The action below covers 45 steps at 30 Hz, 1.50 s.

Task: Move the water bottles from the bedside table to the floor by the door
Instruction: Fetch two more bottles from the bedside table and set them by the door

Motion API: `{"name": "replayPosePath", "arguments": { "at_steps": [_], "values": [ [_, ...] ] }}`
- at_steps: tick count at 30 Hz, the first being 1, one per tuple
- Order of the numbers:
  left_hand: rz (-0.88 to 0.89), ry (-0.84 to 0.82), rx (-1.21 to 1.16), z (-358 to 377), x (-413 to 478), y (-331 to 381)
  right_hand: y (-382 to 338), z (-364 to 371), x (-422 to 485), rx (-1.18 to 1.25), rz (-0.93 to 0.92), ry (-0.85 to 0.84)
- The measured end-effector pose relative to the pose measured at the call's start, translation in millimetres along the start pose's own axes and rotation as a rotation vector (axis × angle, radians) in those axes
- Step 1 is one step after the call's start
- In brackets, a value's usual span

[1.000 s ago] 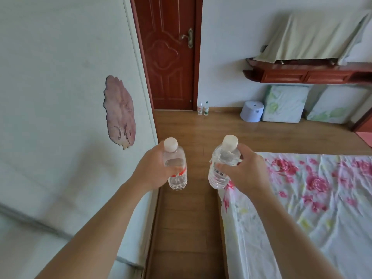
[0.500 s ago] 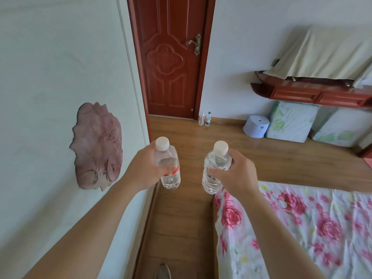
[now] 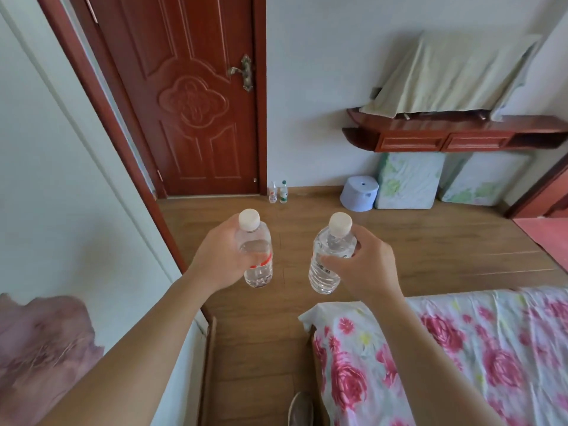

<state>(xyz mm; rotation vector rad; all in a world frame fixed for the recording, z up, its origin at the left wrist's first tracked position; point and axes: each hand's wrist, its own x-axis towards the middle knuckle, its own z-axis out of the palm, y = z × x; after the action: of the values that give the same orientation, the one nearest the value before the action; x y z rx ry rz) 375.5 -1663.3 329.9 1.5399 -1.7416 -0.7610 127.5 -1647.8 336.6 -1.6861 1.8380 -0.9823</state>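
My left hand [image 3: 219,259] grips a clear water bottle with a red label [image 3: 256,253] and a white cap, held upright in front of me. My right hand [image 3: 365,265] holds a second clear water bottle [image 3: 327,262], white-capped and tilted slightly left. Both hang in the air above the wooden floor [image 3: 399,250]. Far ahead, two small bottles [image 3: 278,192] stand on the floor against the wall, just right of the dark red door [image 3: 190,103]. The bedside table is out of view.
The bed with a pink flowered sheet [image 3: 445,348] fills the lower right, leaving a narrow floor strip between it and the left wall. A pale blue stool [image 3: 359,193] and cushions [image 3: 410,182] sit under a wall shelf [image 3: 455,135]. A shoe tip [image 3: 299,407] shows at the bottom.
The view has advanced toward the door, which looks larger and nearer. The bed's end has slid down the frame. Both hands still carry their bottles at the same height.
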Motion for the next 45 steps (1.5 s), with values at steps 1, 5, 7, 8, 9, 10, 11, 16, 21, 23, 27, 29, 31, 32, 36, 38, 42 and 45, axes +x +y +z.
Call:
{"name": "replayPosePath", "arguments": {
  "at_steps": [1,5,7,8,9,10,11,16,21,23,27,29,31,32,36,38,42,45],
  "values": [
    [0.002,0.001,0.001,4.5,17.0,-0.9,5.0,2.1,16.4,0.005,0.001,-0.006],
    [-0.020,0.009,0.003,15.9,79.0,2.6,17.2,4.9,86.2,0.007,0.005,-0.015],
    [-0.042,0.025,0.014,16.0,109.9,3.4,16.8,6.6,121.2,0.003,0.001,-0.029],
    [-0.044,0.042,0.020,15.4,124.9,2.8,15.2,7.4,137.8,0.008,-0.009,-0.034],
    [-0.043,0.060,0.018,14.1,138.4,1.8,13.1,8.2,153.1,0.015,-0.019,-0.040],
    [-0.046,0.076,0.017,13.0,151.1,0.8,10.7,9.2,167.4,0.023,-0.026,-0.046],
    [-0.046,0.088,0.016,11.6,162.8,0.4,7.9,10.0,180.5,0.032,-0.031,-0.055],
    [-0.084,0.092,0.011,5.6,221.6,-17.5,-1.6,24.6,242.0,0.050,-0.025,-0.111],
    [-0.065,0.058,-0.022,-2.5,290.5,-47.6,-7.5,55.6,301.8,0.038,-0.014,-0.095],
    [-0.053,0.051,-0.050,-9.4,322.2,-58.7,-11.6,69.1,328.2,0.028,0.011,-0.083],
    [-0.031,0.022,-0.098,-20.8,385.3,-75.2,-21.0,93.9,379.6,0.041,0.049,-0.054],
    [-0.018,-0.003,-0.113,-22.2,410.3,-79.2,-20.8,104.6,399.6,0.053,0.066,-0.032],
    [-0.019,-0.039,-0.115,-21.1,434.4,-82.4,-17.8,112.9,416.4,0.057,0.093,-0.033],
    [-0.020,-0.052,-0.118,-20.6,447.0,-84.0,-15.9,116.2,424.8,0.061,0.105,-0.036],
    [0.008,-0.110,-0.130,-10.9,500.9,-83.8,-4.9,124.1,466.4,0.062,0.139,-0.034],
    [0.013,-0.149,-0.138,-1.1,529.1,-83.0,3.4,125.8,492.9,0.070,0.158,-0.025],
    [0.008,-0.163,-0.115,24.5,594.4,-83.5,26.9,124.5,554.6,0.079,0.173,0.007],
    [0.006,-0.181,-0.090,44.6,643.9,-79.6,40.9,118.0,607.9,0.089,0.184,0.007]
  ]
}}
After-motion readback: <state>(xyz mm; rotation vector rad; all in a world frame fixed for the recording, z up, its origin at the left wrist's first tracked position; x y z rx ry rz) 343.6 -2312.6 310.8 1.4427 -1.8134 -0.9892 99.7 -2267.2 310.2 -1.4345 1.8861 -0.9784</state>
